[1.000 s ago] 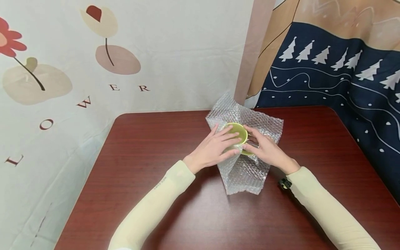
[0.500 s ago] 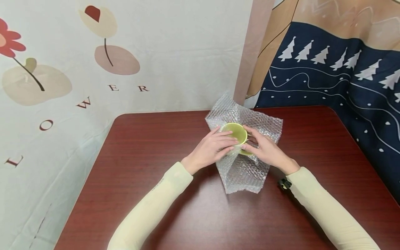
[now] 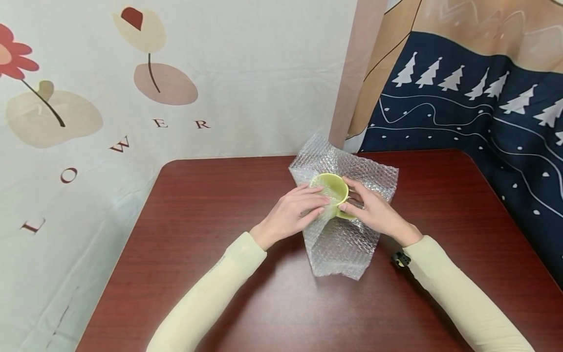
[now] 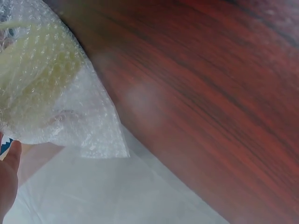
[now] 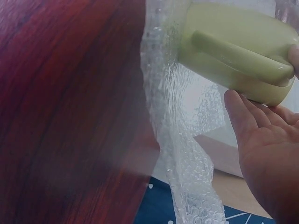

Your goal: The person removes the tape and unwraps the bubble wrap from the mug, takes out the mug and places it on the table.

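A yellow-green mug (image 3: pixel 337 184) stands upright on a sheet of bubble wrap (image 3: pixel 345 249), its opening facing up. One flap of the wrap rises over the mug's left side and partly across its opening. Across that flap lies my left hand (image 3: pixel 291 210), its extended fingers pressing the wrap against the mug near the rim. My right hand (image 3: pixel 380 210) grips the mug from the right, thumb near the handle and fingers on the far side. The right wrist view shows the mug's handle (image 5: pixel 238 56) uncovered. Through the wrap in the left wrist view, the mug's side shows blurred.
The dark red wooden table (image 3: pixel 211 205) reaches out on both sides of the wrap. A pale printed cloth (image 3: pixel 264 88) hangs behind it, with a navy tree-patterned cloth (image 3: pixel 462 112) on the right. A small black device (image 3: pixel 401 259) sits at the right wrist.
My left hand has drawn back to the left, off the middle of the mug's opening. The flap now shows over the rim, and the wrap's near end has shifted slightly. My right hand stays put.
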Tool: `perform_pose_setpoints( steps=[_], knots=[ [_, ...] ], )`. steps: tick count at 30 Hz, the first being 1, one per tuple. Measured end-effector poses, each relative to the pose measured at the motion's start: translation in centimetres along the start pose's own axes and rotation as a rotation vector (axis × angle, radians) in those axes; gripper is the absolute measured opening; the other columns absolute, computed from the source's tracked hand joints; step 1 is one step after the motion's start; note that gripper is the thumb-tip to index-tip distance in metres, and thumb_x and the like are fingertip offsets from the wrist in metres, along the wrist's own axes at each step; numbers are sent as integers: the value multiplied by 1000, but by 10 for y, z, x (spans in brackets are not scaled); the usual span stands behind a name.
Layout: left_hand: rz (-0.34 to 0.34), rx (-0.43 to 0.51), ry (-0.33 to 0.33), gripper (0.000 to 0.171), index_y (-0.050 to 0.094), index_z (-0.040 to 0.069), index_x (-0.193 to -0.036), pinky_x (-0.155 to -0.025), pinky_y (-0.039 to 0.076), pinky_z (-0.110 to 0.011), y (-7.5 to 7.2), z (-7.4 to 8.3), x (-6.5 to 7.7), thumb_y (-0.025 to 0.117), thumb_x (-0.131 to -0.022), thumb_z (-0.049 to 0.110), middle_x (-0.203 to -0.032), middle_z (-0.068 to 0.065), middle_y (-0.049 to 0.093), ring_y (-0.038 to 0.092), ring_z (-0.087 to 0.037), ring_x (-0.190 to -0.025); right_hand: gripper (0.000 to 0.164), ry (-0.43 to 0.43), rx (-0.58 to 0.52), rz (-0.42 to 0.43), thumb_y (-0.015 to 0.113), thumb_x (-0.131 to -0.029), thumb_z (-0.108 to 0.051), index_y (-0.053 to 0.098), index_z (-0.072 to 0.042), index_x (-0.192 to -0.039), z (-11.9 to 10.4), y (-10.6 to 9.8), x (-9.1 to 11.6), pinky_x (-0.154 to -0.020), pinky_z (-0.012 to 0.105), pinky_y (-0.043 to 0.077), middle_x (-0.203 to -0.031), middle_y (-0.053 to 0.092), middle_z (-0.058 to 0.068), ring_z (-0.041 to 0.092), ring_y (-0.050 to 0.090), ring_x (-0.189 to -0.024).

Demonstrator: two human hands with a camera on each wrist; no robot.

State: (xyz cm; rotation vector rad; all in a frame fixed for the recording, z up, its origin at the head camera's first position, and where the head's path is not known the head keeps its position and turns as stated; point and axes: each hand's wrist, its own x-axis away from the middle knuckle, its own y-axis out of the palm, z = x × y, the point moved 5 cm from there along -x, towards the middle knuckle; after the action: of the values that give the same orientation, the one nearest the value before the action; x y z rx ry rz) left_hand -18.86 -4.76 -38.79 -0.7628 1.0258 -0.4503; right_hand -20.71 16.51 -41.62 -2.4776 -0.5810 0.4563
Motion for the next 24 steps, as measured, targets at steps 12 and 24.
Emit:
perform_pose_setpoints(
  steps=[12, 24],
  knots=[
    [50, 37, -55, 34, 81, 9, -109, -115, 42, -45, -5, 1, 5, 87, -83, 29, -118, -3, 77, 65, -23, -126, 75, 32, -4, -13, 72, -100, -17, 30, 0, -160, 1, 1, -1, -99, 41, 53, -152, 48, 24, 36, 60, -130],
    [-37, -98, -203, 31, 72, 15, -94, -116, 39, -30, -3, 8, -1, 88, -83, 39, -123, 0, 74, 63, -18, -125, 75, 18, -16, -11, 72, -99, -15, 30, 2, -159, 2, 1, -1, -97, 42, 55, -150, 50, 25, 37, 61, -129]
  ],
)
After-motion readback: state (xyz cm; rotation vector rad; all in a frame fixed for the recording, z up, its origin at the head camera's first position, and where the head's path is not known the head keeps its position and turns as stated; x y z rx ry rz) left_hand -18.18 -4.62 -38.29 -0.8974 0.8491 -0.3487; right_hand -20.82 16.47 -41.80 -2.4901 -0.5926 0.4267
